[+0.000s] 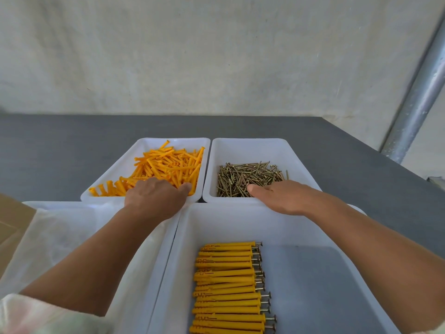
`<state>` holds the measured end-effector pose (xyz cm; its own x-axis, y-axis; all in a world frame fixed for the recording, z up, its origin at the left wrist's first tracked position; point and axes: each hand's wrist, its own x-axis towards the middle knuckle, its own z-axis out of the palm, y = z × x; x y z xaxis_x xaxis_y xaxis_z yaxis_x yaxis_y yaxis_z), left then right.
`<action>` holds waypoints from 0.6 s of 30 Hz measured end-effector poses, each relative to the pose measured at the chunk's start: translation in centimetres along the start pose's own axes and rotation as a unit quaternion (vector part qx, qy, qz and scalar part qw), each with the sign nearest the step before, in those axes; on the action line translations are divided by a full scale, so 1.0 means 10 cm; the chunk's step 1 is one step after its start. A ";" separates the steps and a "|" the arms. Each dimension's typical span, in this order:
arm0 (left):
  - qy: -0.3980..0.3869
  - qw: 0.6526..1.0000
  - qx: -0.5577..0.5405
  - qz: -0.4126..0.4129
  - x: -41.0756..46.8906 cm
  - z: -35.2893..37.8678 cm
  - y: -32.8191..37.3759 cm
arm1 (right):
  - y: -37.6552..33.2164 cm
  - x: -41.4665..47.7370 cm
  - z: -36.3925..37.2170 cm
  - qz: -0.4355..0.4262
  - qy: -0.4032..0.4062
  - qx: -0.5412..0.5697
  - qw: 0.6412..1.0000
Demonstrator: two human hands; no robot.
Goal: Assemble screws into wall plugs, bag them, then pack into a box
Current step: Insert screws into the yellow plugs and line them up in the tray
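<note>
Back left: plug tray point(173, 140), heaped with loose orange wall plugs point(168, 165), thickest toward its near right corner. Just beside it, rims almost touching: screw tray point(250, 141), with a tangled pile of brass-coloured screws point(248, 179) in the near half and the far half bare. Front right: set tray point(216, 222), with assembled plug-and-screw sets point(228, 285) laid in a neat row, screw heads to the right, right half of the floor bare. Front left: bag tray point(72, 203), holding what are probably clear plastic bags point(60, 237), too pale to be sure. Cardboard box point(12, 220) at the far left, cut by the frame.

Left grip point(154, 198) down on the near end of the plugs, thumb out, fingers tucked under and hidden; cannot tell whether clenched on a plug. Right grip point(281, 196) reaching over the near rim onto the screws, fingertips likewise hidden — hold not discernible.

Bare grey counter point(60, 145) behind and to both sides of the back trays — right edge diagonal, metal pipe point(419, 100) beyond.
</note>
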<state>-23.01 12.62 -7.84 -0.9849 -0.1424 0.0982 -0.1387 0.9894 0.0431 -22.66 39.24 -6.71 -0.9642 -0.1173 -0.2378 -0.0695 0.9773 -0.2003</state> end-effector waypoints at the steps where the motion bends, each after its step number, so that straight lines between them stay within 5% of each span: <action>1: 0.001 1.000 -0.003 0.000 -0.01 -0.01 0.01 | 0.00 0.00 0.00 0.002 -0.002 0.003 1.000; 11: -0.016 0.992 -0.124 0.021 -0.07 -0.13 0.04 | 0.01 0.02 0.01 0.001 -0.002 -0.001 1.000; 18: -0.005 0.998 -0.045 0.042 -0.10 -0.19 0.09 | 0.00 0.03 0.00 0.019 -0.014 -0.006 1.000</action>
<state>-21.97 13.61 -6.00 -0.9939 -0.0576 0.0944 -0.0455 0.9911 0.1252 -22.99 39.20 -6.80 -0.9589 -0.0838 -0.2711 -0.0350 0.9831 -0.1799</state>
